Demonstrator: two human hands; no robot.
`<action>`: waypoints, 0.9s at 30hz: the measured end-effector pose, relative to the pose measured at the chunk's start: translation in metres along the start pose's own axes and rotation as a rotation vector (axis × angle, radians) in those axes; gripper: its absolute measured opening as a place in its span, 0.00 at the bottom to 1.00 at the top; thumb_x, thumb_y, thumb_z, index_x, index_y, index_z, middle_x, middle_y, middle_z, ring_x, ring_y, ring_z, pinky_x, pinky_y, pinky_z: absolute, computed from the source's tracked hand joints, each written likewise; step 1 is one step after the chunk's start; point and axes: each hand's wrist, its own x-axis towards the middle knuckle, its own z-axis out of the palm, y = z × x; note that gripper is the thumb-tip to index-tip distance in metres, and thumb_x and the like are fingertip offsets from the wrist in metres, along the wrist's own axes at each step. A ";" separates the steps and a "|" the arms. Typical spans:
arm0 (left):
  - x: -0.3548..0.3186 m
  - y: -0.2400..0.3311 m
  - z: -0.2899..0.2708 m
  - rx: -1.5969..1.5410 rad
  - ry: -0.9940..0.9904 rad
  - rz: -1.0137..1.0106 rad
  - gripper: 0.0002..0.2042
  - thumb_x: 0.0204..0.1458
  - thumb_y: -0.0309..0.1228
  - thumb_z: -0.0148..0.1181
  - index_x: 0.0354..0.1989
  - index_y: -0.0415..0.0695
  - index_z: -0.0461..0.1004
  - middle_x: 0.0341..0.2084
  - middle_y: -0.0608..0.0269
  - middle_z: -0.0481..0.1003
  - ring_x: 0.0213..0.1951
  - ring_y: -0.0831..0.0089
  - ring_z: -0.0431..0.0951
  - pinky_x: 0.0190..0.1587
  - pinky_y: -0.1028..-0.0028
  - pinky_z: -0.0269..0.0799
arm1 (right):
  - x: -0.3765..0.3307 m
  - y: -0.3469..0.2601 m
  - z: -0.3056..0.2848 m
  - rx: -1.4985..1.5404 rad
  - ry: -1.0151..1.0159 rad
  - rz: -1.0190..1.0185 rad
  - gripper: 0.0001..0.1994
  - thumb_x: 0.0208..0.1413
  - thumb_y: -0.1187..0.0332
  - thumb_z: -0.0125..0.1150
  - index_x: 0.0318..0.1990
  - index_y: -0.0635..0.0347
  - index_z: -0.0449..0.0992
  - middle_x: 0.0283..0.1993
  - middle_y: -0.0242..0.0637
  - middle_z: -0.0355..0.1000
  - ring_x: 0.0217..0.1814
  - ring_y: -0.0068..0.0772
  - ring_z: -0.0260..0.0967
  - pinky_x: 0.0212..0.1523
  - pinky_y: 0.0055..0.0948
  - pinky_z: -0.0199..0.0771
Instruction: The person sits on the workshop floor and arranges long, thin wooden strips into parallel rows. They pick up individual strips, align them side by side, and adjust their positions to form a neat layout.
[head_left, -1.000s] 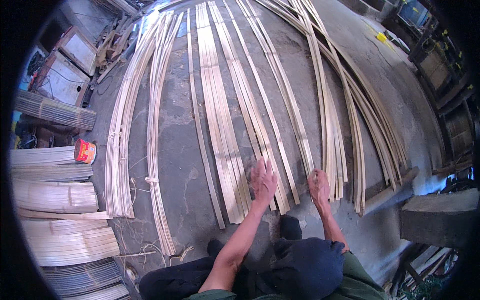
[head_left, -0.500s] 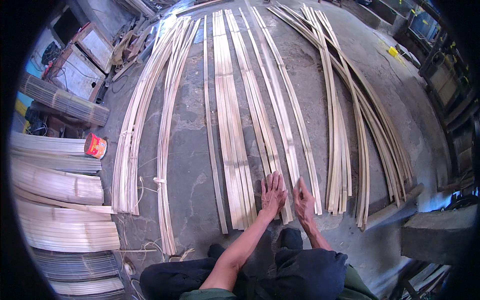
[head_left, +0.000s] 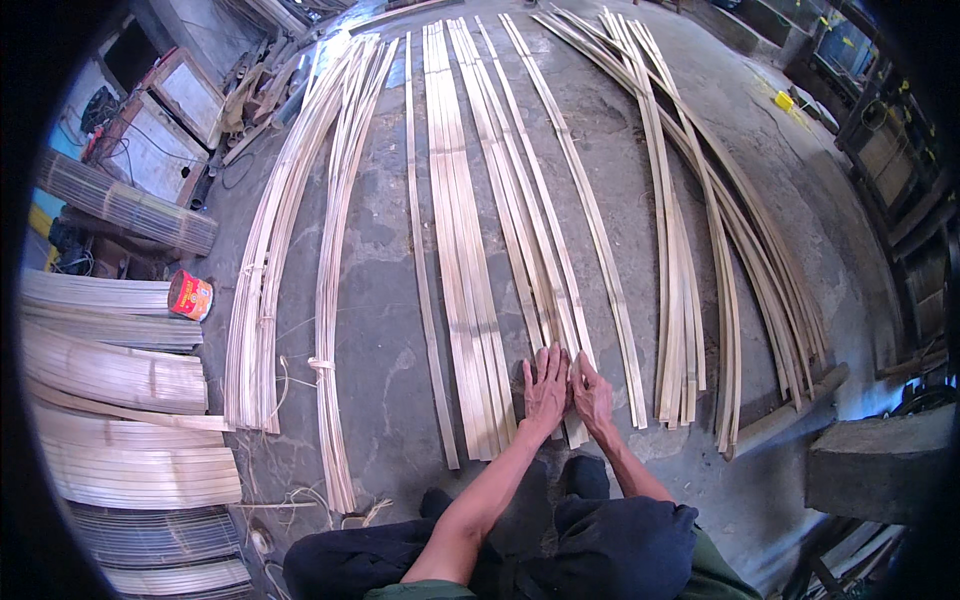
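My left hand (head_left: 545, 392) lies flat with its fingers stretched over the near end of a narrow group of pale bamboo strips (head_left: 515, 222). Right beside it, my right hand (head_left: 592, 396) has its thumb and fingers closed on the near end of a bamboo strip (head_left: 548, 225) at that group's right edge. The two hands nearly touch. To their left, a wider band of bamboo strips (head_left: 462, 260) lies side by side on the floor. A separate bamboo strip (head_left: 588, 205) lies to the right, apart from the group.
Tied bamboo bundles (head_left: 262, 270) lie on the left, near stacked slat panels (head_left: 135, 455) and a red tin (head_left: 189, 296). A lone strip (head_left: 420, 270) lies left of the band. Crossed strips (head_left: 735, 230) lie on the right, by a concrete block (head_left: 870, 465).
My right hand has moved left, bringing a blurred strip in against the narrow group beside my left hand. My left hand stays nearly in place.
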 end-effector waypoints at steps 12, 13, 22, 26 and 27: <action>0.000 -0.003 0.005 -0.145 0.116 -0.005 0.30 0.59 0.36 0.49 0.69 0.41 0.52 0.71 0.58 0.48 0.72 0.59 0.45 0.70 0.47 0.37 | -0.001 0.010 -0.010 -0.126 0.021 -0.129 0.21 0.63 0.65 0.49 0.63 0.58 0.65 0.32 0.59 0.74 0.34 0.55 0.76 0.34 0.46 0.71; -0.002 -0.005 0.005 -0.134 0.108 -0.015 0.30 0.59 0.36 0.49 0.68 0.41 0.53 0.71 0.58 0.48 0.72 0.59 0.46 0.69 0.47 0.38 | -0.002 0.004 -0.011 -0.115 -0.027 -0.044 0.21 0.64 0.65 0.48 0.63 0.57 0.65 0.32 0.59 0.74 0.34 0.57 0.76 0.34 0.46 0.72; 0.002 0.004 -0.001 -0.140 0.102 -0.029 0.29 0.58 0.35 0.52 0.67 0.41 0.55 0.70 0.57 0.50 0.71 0.59 0.48 0.69 0.47 0.41 | 0.001 0.028 -0.011 -0.209 0.021 -0.278 0.22 0.62 0.68 0.51 0.65 0.53 0.64 0.31 0.59 0.73 0.32 0.60 0.74 0.31 0.49 0.71; 0.002 0.005 0.001 -0.152 0.114 -0.058 0.29 0.58 0.34 0.50 0.68 0.41 0.55 0.70 0.57 0.50 0.71 0.60 0.48 0.70 0.50 0.40 | -0.001 0.027 -0.010 -0.295 0.004 -0.249 0.25 0.60 0.67 0.53 0.66 0.52 0.62 0.32 0.59 0.73 0.32 0.61 0.73 0.32 0.50 0.71; 0.001 0.006 0.002 -0.155 0.120 -0.073 0.29 0.57 0.33 0.50 0.68 0.41 0.55 0.70 0.58 0.51 0.71 0.61 0.48 0.70 0.51 0.39 | -0.003 0.025 -0.009 -0.337 0.003 -0.239 0.26 0.59 0.66 0.54 0.66 0.52 0.61 0.32 0.58 0.73 0.33 0.61 0.73 0.32 0.51 0.71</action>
